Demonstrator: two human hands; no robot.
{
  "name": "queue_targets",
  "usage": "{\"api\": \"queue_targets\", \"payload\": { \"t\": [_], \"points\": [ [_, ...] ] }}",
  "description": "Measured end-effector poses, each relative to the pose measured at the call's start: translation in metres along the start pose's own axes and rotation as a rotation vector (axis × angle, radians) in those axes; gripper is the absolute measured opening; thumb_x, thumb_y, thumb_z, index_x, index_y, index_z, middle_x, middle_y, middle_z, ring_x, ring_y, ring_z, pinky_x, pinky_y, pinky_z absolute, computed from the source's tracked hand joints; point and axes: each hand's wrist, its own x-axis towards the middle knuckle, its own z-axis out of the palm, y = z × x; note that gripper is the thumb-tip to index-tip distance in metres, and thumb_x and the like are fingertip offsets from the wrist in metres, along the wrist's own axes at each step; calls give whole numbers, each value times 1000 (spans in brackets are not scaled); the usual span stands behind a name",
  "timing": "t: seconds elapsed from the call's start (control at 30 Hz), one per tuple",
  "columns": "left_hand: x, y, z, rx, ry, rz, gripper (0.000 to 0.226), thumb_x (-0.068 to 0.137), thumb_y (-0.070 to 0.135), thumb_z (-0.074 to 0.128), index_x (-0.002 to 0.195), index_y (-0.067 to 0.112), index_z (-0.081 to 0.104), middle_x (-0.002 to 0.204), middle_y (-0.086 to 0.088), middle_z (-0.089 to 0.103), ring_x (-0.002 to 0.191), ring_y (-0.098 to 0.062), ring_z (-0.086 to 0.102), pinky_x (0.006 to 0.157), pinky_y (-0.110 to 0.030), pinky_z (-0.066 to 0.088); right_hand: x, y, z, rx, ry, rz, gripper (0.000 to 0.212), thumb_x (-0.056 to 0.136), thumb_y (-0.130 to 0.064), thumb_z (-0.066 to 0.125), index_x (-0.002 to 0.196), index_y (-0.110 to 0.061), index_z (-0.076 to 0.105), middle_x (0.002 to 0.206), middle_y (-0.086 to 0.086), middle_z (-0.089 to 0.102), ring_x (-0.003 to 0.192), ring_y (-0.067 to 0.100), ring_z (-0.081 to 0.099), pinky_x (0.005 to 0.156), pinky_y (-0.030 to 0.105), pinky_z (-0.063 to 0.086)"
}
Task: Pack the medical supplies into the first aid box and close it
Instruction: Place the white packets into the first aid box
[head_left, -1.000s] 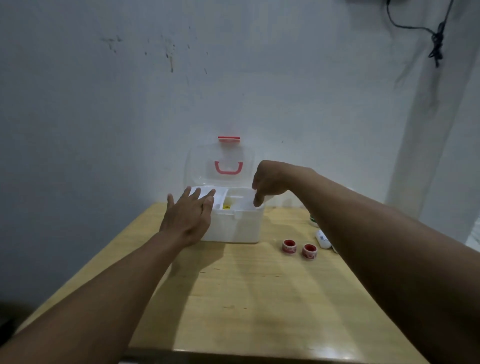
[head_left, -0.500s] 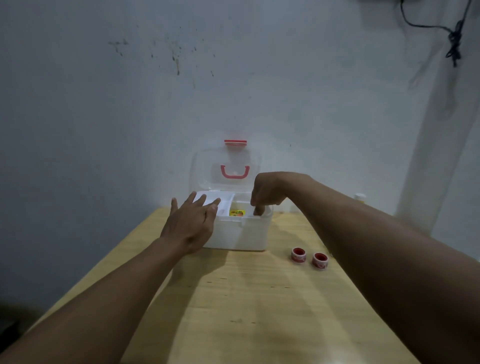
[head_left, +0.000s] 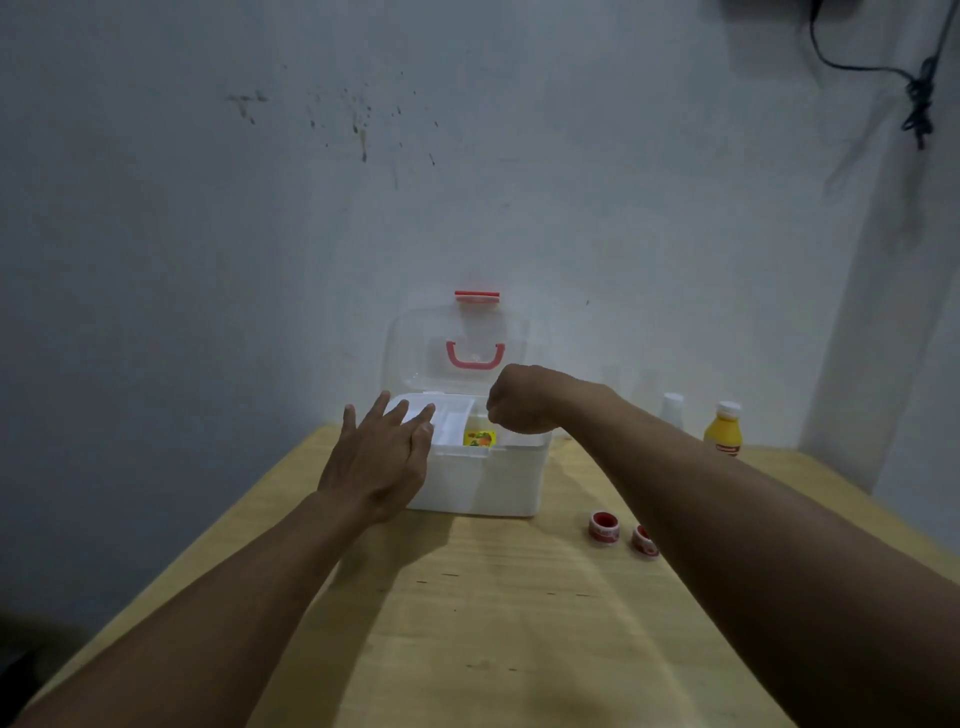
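A white first aid box (head_left: 483, 480) stands open on the wooden table, its clear lid (head_left: 462, 348) with a red handle raised against the wall. A yellow packet (head_left: 479, 437) lies in the box's inner tray. My left hand (head_left: 382, 457) rests flat, fingers spread, on the box's left front corner. My right hand (head_left: 517, 400) hovers over the right side of the box with its fingers curled down; what they hold, if anything, is hidden. Two red tape rolls (head_left: 604, 527) lie on the table right of the box.
A yellow bottle (head_left: 723, 428) and a white bottle (head_left: 672, 410) stand at the back right of the table (head_left: 493, 623), by the wall. A black cable (head_left: 919, 93) hangs at the top right. The table's left edge runs diagonally beside my left forearm.
My right hand has lifted slightly from inside the box's right compartment. My left hand stays on the box. The camera has tilted, bringing the bottles at the back right into view.
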Motion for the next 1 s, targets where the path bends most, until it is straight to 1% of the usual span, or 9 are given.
{"api": "queue_targets", "payload": {
  "t": [0.13,0.17,0.27,0.37,0.47,0.57,0.77,0.87,1.0],
  "points": [
    [-1,2,1,1,10,-13,67,94,51,3,153,31,26,161,2,24,151,-21,8,118,-48,-8,-2,-9,8,77,1,12,37,101,-31,40,118,-5,61,126,13,62,107,27,59,89,36,48],
    [-1,2,1,0,13,-15,68,93,51,2,153,30,27,161,2,24,151,-21,8,118,-48,-7,-4,-13,9,99,-22,17,40,103,-36,36,123,-9,58,134,14,58,114,28,56,92,37,44],
    [-2,2,2,-13,21,-13,61,99,47,7,153,26,28,161,3,23,151,-19,7,119,-48,-5,-10,-20,11,154,-132,73,62,104,-52,23,153,-14,30,161,8,27,146,29,27,115,42,22],
    [-3,2,3,-41,26,-14,60,101,44,8,153,22,28,162,2,20,151,-17,4,119,-46,-5,-11,-24,16,175,-250,112,69,100,-61,11,157,-24,8,165,1,5,152,27,6,119,47,6],
    [-4,3,4,-32,21,-18,65,98,47,3,153,22,27,162,4,18,151,-16,3,118,-43,-7,-3,-29,21,217,-299,111,67,97,-64,5,156,-33,0,165,-5,-7,152,26,-3,119,50,0],
    [-4,3,4,-27,27,-18,72,93,49,0,153,23,27,162,4,18,151,-16,3,119,-42,-7,5,-28,25,269,-318,129,73,93,-70,3,156,-35,-3,165,-6,-11,152,26,-6,119,52,-1],
    [-5,2,5,-47,43,-8,67,97,47,2,152,21,30,162,4,21,151,-15,4,119,-42,-4,7,-24,25,336,-283,113,77,91,-74,3,156,-34,-3,165,-7,-8,152,24,-3,119,50,0],
    [-5,2,5,-47,49,-5,64,98,45,5,153,21,30,162,4,21,151,-15,4,119,-41,-5,3,-27,25,273,-286,140,70,95,-67,2,156,-33,-1,164,-5,-11,152,26,-4,119,50,-1],
    [-4,1,6,-29,41,-17,55,104,40,13,154,22,27,162,4,20,151,-15,4,117,-40,-8,3,-34,28,316,-285,110,63,98,-60,1,155,-34,-4,164,-3,-12,151,28,-7,119,50,-3]
  ]
}}
